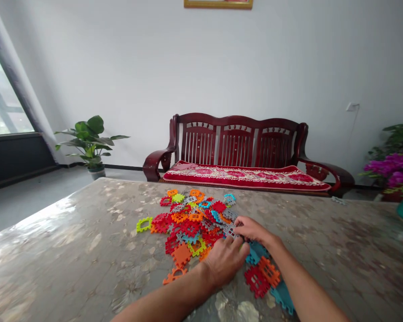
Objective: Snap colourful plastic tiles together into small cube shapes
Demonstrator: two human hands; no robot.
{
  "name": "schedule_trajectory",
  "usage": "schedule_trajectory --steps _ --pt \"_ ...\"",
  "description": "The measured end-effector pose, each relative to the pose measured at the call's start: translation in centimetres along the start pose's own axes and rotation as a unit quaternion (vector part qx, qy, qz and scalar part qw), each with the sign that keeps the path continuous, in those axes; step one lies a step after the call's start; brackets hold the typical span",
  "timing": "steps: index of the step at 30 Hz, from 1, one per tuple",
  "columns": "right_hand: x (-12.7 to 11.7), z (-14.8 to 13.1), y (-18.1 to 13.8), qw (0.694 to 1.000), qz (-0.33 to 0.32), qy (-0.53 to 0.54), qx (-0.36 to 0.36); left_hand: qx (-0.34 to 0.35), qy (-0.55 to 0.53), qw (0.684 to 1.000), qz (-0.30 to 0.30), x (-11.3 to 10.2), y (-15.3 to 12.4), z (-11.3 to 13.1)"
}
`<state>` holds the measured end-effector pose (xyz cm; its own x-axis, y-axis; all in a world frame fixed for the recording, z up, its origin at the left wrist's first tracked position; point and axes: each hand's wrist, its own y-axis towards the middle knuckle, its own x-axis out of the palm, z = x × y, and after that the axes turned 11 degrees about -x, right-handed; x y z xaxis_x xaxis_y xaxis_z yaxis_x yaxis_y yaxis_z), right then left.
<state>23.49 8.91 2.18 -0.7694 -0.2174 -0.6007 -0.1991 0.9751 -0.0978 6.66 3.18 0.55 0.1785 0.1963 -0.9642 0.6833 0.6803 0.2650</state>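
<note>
Grey plastic, apparently: likely light, stiff and slightly slick, best taken by the notched rim of the window-cutout tile (230, 230). Lies at the right side of the interlocking-tile heap (190, 228), short of the far edge of the table (87, 255). With the right hand (254, 230), apparently pinching that rim. With the left hand (225, 260), curled just beside; cannot tell if holding anything.

White wall (147, 67), dark-red wooden settee (236, 142) with floral cover (242, 175), potted plant (93, 134) on grey floor (58, 179), bright window (3, 96) at left.
</note>
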Motion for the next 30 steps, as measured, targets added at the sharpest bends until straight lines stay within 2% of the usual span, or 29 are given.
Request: schedule_trajectory --steps 2,6,12,15,17,20,24,27,30 --pt "-0.3 0.0 0.2 0.999 0.0 0.033 0.007 -0.019 -0.02 1.0 -0.001 -0.3 0.7 -0.6" --pt "-1.3 -0.8 1.0 0.996 0.028 0.088 0.002 -0.108 -0.087 0.99 0.015 -1.3 2.3 -2.1" --pt "-3.0 -1.8 2.6 0.985 0.118 0.12 -0.03 -0.225 -0.177 0.949 0.129 -3.0 5.1 -5.9" --pt "-3.8 -0.7 1.8 0.979 0.172 0.106 -0.034 -0.261 -0.195 0.926 0.19 -3.7 4.6 -9.0" --pt "-4.3 0.7 0.0 0.979 0.176 0.083 -0.061 -0.294 -0.174 0.918 0.203 -4.1 3.1 -11.4" --pt "-4.5 3.5 -4.4 0.988 0.075 0.02 -0.131 -0.394 -0.09 0.903 0.146 -4.4 -0.2 -15.1" --pt "-2.9 6.6 -10.7 0.989 0.011 -0.107 -0.1 -0.531 -0.026 0.846 0.028 -3.7 -4.6 -19.5" --pt "-0.5 7.5 -13.3 0.979 0.012 -0.191 -0.064 -0.576 -0.047 0.815 -0.054 -2.5 -6.6 -21.3" --pt "1.6 7.1 -13.8 0.959 0.07 -0.266 -0.065 -0.566 -0.048 0.82 -0.077 -1.7 -7.3 -21.1"
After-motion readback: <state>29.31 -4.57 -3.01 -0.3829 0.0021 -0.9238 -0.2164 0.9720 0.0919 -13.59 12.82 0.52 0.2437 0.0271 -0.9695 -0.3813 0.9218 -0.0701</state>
